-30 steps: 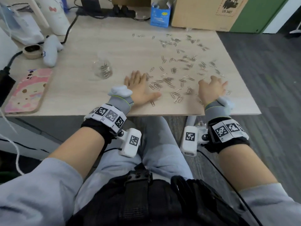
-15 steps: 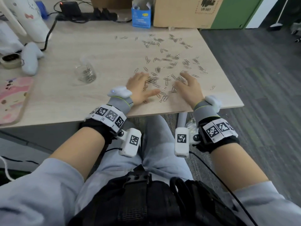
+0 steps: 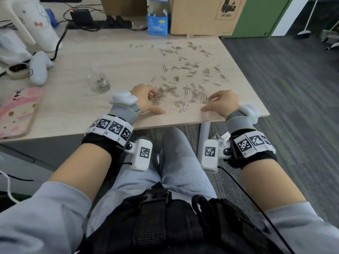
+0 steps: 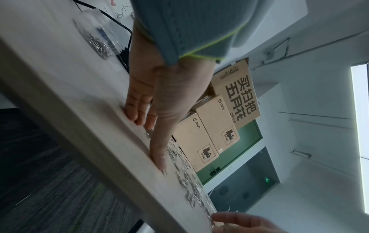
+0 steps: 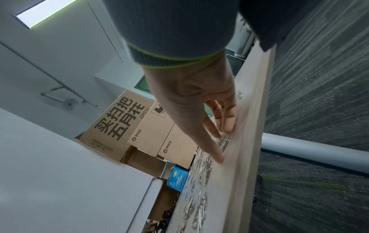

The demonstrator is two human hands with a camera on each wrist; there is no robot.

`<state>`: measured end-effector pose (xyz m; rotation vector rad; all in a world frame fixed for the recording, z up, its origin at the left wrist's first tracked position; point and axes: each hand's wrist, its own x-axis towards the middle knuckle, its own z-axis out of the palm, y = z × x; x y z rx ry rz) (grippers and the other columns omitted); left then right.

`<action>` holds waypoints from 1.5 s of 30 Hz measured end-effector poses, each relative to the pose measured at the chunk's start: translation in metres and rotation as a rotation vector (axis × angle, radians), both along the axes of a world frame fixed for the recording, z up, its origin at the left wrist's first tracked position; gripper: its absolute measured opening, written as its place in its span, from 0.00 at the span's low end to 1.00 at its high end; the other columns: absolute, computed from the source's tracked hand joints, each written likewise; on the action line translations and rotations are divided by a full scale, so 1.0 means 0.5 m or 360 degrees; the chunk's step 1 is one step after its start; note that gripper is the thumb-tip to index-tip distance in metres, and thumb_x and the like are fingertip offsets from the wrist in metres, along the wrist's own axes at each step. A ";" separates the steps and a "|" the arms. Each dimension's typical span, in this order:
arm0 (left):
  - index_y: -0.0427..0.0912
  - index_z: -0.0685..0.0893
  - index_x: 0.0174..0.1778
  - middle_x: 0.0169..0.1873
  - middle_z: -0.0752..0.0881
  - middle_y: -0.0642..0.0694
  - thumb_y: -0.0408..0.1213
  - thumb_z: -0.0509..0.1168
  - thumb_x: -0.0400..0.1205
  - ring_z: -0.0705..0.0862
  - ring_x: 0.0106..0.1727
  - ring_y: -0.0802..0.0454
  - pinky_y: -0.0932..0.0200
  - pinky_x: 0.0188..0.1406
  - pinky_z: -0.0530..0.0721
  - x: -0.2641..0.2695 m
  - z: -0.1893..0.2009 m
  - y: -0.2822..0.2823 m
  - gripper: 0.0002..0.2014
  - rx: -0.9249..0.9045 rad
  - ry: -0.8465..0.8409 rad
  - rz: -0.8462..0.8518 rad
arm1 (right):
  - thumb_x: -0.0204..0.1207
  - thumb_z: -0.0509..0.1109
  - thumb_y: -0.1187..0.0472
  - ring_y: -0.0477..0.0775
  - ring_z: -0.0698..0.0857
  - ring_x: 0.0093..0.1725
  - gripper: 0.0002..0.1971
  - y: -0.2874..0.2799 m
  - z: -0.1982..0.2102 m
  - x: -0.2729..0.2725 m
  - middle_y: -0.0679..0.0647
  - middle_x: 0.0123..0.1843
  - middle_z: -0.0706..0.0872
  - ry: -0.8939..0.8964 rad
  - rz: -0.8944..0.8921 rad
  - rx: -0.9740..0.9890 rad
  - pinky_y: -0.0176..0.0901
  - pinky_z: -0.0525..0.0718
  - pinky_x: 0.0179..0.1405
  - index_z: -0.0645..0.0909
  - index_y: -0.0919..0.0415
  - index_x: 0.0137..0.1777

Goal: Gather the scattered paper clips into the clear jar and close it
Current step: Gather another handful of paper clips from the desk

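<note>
Many silver paper clips lie scattered over the right half of the wooden table. A small clear jar stands open to the left of them, with some clips inside and no lid in sight. My left hand rests on the table at the pile's left side, fingertips on the clips and thumb stretched along the front. My right hand rests at the pile's right side in the same way. In the wrist views the left hand and right hand press fingertips to the tabletop and grip nothing.
A pink phone case, a white controller and a small round dish lie at the left. A blue clip box, a cardboard box and a power strip line the back. The table's right edge drops to carpet.
My right hand has slid left along the front of the table, pushing clips toward my left hand. The clips between the hands lie closer together, and my left fingers have bent.
</note>
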<state>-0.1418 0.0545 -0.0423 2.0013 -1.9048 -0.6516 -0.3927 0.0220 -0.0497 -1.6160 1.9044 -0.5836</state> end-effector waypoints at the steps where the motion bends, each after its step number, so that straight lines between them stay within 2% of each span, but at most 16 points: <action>1: 0.43 0.82 0.59 0.46 0.79 0.50 0.48 0.80 0.62 0.77 0.47 0.51 0.59 0.48 0.72 -0.003 -0.003 -0.003 0.30 -0.0017 0.0020 0.0019 | 0.59 0.84 0.60 0.50 0.82 0.49 0.22 -0.001 0.000 0.001 0.55 0.47 0.85 -0.0026 0.0019 0.0008 0.37 0.76 0.47 0.86 0.60 0.55; 7: 0.45 0.84 0.42 0.28 0.77 0.57 0.47 0.79 0.64 0.79 0.39 0.51 0.61 0.33 0.71 -0.028 -0.024 -0.032 0.17 -0.0118 0.0178 0.0102 | 0.61 0.80 0.65 0.46 0.81 0.35 0.13 -0.011 -0.009 0.031 0.45 0.29 0.80 -0.0160 0.0051 -0.0027 0.33 0.77 0.37 0.89 0.60 0.46; 12: 0.43 0.85 0.41 0.26 0.77 0.58 0.43 0.77 0.67 0.79 0.37 0.53 0.59 0.42 0.76 -0.059 -0.027 -0.059 0.12 -0.0143 0.0217 0.0037 | 0.61 0.81 0.64 0.41 0.76 0.29 0.12 -0.029 -0.006 0.075 0.44 0.27 0.78 -0.0227 0.0263 -0.0028 0.28 0.75 0.34 0.89 0.61 0.45; 16: 0.42 0.86 0.41 0.27 0.79 0.56 0.40 0.78 0.66 0.75 0.29 0.61 0.62 0.39 0.74 -0.056 -0.016 -0.077 0.12 -0.0172 0.0310 0.0024 | 0.61 0.83 0.63 0.39 0.77 0.27 0.13 -0.037 0.008 0.094 0.46 0.28 0.78 -0.0296 0.0378 0.0010 0.30 0.76 0.32 0.87 0.62 0.46; 18: 0.44 0.86 0.47 0.36 0.83 0.52 0.43 0.78 0.65 0.78 0.33 0.58 0.63 0.41 0.72 -0.034 -0.005 -0.084 0.16 -0.0245 0.0280 0.0086 | 0.59 0.85 0.62 0.39 0.79 0.22 0.17 -0.037 0.019 0.087 0.47 0.27 0.78 -0.0386 0.0429 0.0059 0.27 0.77 0.25 0.85 0.63 0.45; 20: 0.47 0.84 0.57 0.53 0.84 0.44 0.50 0.77 0.64 0.82 0.52 0.46 0.57 0.52 0.75 -0.011 -0.003 -0.100 0.25 -0.0248 0.0100 0.0104 | 0.55 0.87 0.61 0.39 0.79 0.19 0.22 -0.037 0.027 0.079 0.47 0.28 0.77 -0.0282 0.0552 0.0153 0.25 0.74 0.18 0.80 0.60 0.45; 22: 0.44 0.79 0.65 0.65 0.80 0.38 0.55 0.72 0.66 0.75 0.68 0.37 0.49 0.66 0.71 -0.003 -0.003 -0.111 0.33 -0.0123 -0.0075 0.0091 | 0.54 0.87 0.60 0.44 0.79 0.23 0.24 -0.038 0.031 0.080 0.47 0.29 0.77 -0.0083 0.0689 0.0223 0.23 0.73 0.18 0.78 0.59 0.46; 25: 0.33 0.74 0.68 0.69 0.75 0.33 0.47 0.67 0.77 0.69 0.73 0.36 0.46 0.71 0.66 -0.018 -0.006 -0.109 0.27 0.0051 -0.0101 -0.0012 | 0.57 0.85 0.63 0.47 0.80 0.25 0.18 -0.047 0.025 0.094 0.50 0.28 0.80 -0.0058 0.0714 0.0223 0.28 0.78 0.27 0.81 0.62 0.43; 28: 0.34 0.66 0.75 0.80 0.60 0.37 0.39 0.59 0.83 0.56 0.82 0.42 0.50 0.78 0.55 -0.039 -0.012 -0.096 0.25 0.0106 -0.0095 -0.0128 | 0.61 0.83 0.64 0.48 0.81 0.21 0.14 -0.058 0.010 0.106 0.56 0.27 0.84 -0.0199 0.0592 0.0135 0.42 0.84 0.34 0.78 0.60 0.33; 31: 0.37 0.62 0.78 0.82 0.56 0.40 0.39 0.57 0.84 0.52 0.83 0.44 0.52 0.80 0.51 -0.052 -0.019 -0.094 0.26 0.0114 -0.0015 -0.0273 | 0.63 0.82 0.63 0.41 0.79 0.17 0.14 -0.071 -0.001 0.115 0.54 0.26 0.83 -0.0262 0.0492 0.0034 0.42 0.83 0.31 0.77 0.58 0.31; 33: 0.39 0.64 0.77 0.80 0.63 0.40 0.40 0.61 0.82 0.60 0.81 0.44 0.56 0.78 0.57 -0.055 -0.016 -0.092 0.27 0.0113 0.0081 -0.0333 | 0.63 0.81 0.58 0.42 0.79 0.24 0.11 -0.076 -0.002 0.114 0.50 0.28 0.81 -0.0161 0.0469 -0.0091 0.40 0.79 0.33 0.80 0.57 0.35; 36: 0.40 0.70 0.74 0.71 0.76 0.40 0.42 0.73 0.73 0.74 0.72 0.45 0.59 0.70 0.69 -0.050 -0.003 -0.090 0.33 0.0048 0.0240 -0.0245 | 0.67 0.76 0.54 0.48 0.81 0.37 0.10 -0.083 0.003 0.087 0.50 0.33 0.82 -0.0167 0.0162 -0.0357 0.38 0.76 0.38 0.85 0.60 0.43; 38: 0.41 0.73 0.72 0.67 0.79 0.38 0.50 0.78 0.63 0.76 0.70 0.43 0.51 0.71 0.72 -0.042 0.002 -0.092 0.41 -0.0027 0.0239 -0.0149 | 0.72 0.71 0.53 0.53 0.81 0.56 0.13 -0.091 0.001 0.062 0.54 0.51 0.85 -0.0034 -0.0021 -0.0465 0.41 0.76 0.53 0.85 0.58 0.53; 41: 0.46 0.75 0.70 0.64 0.78 0.39 0.67 0.75 0.47 0.72 0.69 0.39 0.44 0.71 0.71 -0.034 0.005 -0.096 0.53 -0.0014 0.0028 -0.0100 | 0.77 0.65 0.50 0.58 0.67 0.76 0.24 -0.098 -0.008 0.030 0.57 0.74 0.73 0.0250 -0.0169 -0.0391 0.52 0.64 0.74 0.75 0.58 0.71; 43: 0.49 0.79 0.58 0.56 0.79 0.41 0.67 0.76 0.45 0.73 0.62 0.42 0.49 0.63 0.71 -0.034 0.008 -0.093 0.46 0.0057 -0.0040 -0.0110 | 0.78 0.62 0.47 0.60 0.57 0.81 0.31 -0.094 -0.015 0.014 0.60 0.80 0.64 0.0385 -0.0249 -0.0200 0.60 0.55 0.78 0.65 0.61 0.78; 45: 0.49 0.74 0.47 0.46 0.75 0.44 0.66 0.76 0.43 0.72 0.49 0.49 0.55 0.51 0.70 -0.033 0.011 -0.088 0.41 0.0064 0.0000 -0.0113 | 0.80 0.59 0.45 0.64 0.49 0.83 0.35 -0.086 -0.026 0.003 0.64 0.83 0.55 0.0430 -0.0270 0.0000 0.64 0.48 0.80 0.57 0.64 0.81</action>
